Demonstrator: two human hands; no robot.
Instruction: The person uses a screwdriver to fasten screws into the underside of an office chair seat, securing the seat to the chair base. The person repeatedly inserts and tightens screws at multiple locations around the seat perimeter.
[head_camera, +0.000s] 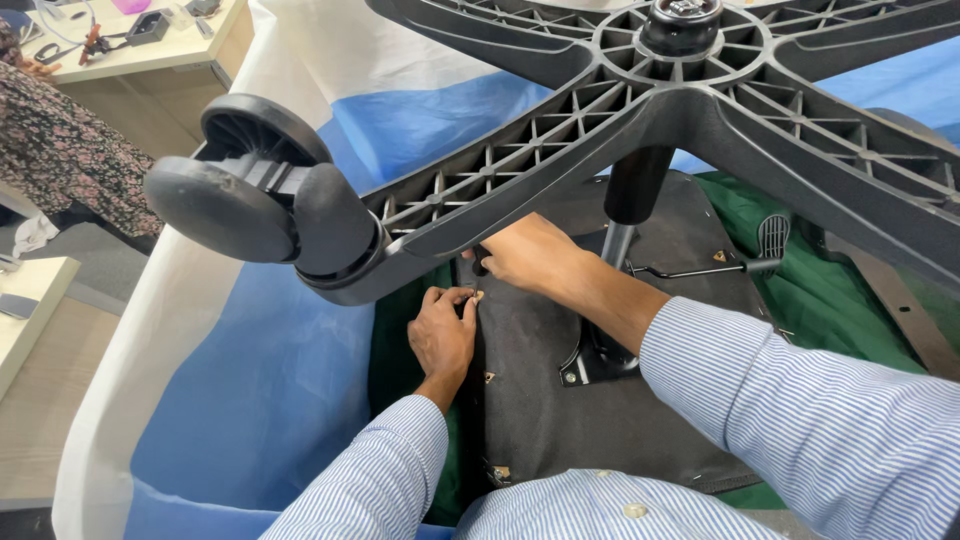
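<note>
fastening step on upturned chair seat (600, 420); left hand (443, 335) pinches a screw (473, 296) at the seat edge; right hand (530, 255) clenched on a screwdriver (481, 265); next needs tip seated square.

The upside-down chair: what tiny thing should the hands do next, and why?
Probably turn the dark tool in the right hand a little more. Its tip seems to meet a small fitting that the left hand pinches at the edge of the dark seat underside. What the fitting is, is too small to tell.
</note>
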